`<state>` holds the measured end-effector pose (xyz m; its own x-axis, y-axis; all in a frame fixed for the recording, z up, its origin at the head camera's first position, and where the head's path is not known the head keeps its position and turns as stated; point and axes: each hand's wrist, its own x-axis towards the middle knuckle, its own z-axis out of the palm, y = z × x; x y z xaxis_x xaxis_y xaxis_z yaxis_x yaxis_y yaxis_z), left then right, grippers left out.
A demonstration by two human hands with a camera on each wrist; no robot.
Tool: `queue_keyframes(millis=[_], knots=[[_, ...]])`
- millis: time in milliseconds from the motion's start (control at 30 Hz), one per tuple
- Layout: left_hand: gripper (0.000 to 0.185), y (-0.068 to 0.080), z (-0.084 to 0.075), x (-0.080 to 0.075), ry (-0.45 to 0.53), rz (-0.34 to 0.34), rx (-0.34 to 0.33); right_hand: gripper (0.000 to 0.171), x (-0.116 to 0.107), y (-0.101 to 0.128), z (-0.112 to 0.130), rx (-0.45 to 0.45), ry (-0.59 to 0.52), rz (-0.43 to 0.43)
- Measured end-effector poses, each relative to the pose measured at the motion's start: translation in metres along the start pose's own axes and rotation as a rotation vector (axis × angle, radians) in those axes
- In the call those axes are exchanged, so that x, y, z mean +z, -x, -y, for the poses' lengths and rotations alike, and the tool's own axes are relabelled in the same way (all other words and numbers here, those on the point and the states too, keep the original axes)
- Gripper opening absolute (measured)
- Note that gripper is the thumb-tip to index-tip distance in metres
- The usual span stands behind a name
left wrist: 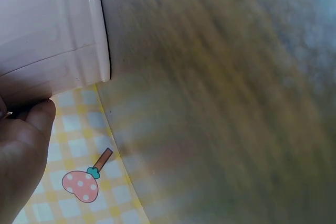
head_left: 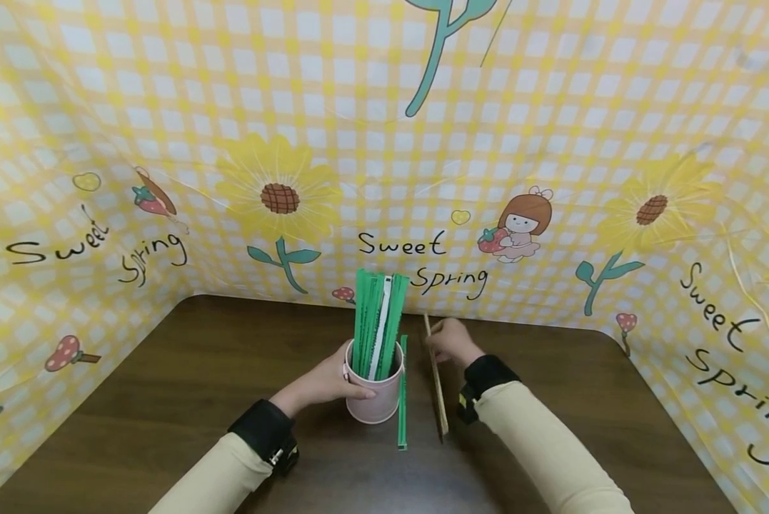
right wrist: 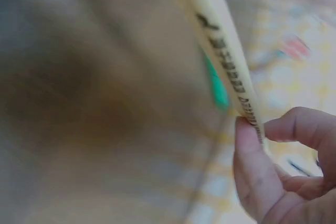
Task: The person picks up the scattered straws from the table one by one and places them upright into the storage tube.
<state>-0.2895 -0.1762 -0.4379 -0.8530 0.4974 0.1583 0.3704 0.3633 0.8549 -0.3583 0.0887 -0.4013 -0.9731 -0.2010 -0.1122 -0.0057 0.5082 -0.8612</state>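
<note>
A pale pink cup [head_left: 373,400] stands on the table, holding several long green sticks [head_left: 366,321] and a white strip among them. My left hand [head_left: 323,382] grips the cup from its left side, thumb across the front. In the left wrist view part of the cup [left wrist: 52,30] shows above the left hand [left wrist: 23,150]. Right of the cup, my right hand [head_left: 451,343] pinches a long thin yellowish stick [head_left: 437,385] near its far end. Dark lettering runs along this stick [right wrist: 226,61] in the right wrist view, between the thumb and finger of the right hand [right wrist: 283,177].
A single green strip [head_left: 403,407] lies on the table just right of the cup. The dark brown table [head_left: 230,357] backs onto a yellow checked cloth [head_left: 384,178] printed with flowers, which rises behind and at both sides.
</note>
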Motion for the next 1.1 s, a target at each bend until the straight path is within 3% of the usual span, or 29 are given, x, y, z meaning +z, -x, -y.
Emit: queue_keyframes(millis=[100,167,333,500,667,833,1100], knots=[[0.104,0.000,0.001,-0.001,0.007,0.009,-0.005,0.039,-0.022,0.001,0.020,-0.036,-0.118,-0.060],[0.105,0.000,0.002,-0.001,0.011,0.014,-0.006,0.045,-0.036,0.004,0.037,-0.095,-0.174,-0.109],[0.106,0.001,0.004,-0.003,0.009,0.007,-0.021,0.048,-0.058,0.021,0.080,-0.309,-0.378,-0.249],[0.104,0.002,0.002,-0.003,0.022,0.012,-0.017,0.048,-0.054,0.040,0.108,-0.445,-0.534,-0.302],[0.106,0.000,0.002,-0.003,0.010,0.024,-0.023,0.049,-0.033,0.046,0.108,-0.493,-0.445,-0.268],[0.108,-0.001,0.002,-0.001,0.004,0.033,-0.010,0.049,-0.014,0.043,0.091,-0.504,-0.292,-0.253],[0.106,-0.001,0.001,-0.002,0.018,0.023,-0.009,0.043,0.002,0.038,0.063,-0.531,-0.183,-0.232]])
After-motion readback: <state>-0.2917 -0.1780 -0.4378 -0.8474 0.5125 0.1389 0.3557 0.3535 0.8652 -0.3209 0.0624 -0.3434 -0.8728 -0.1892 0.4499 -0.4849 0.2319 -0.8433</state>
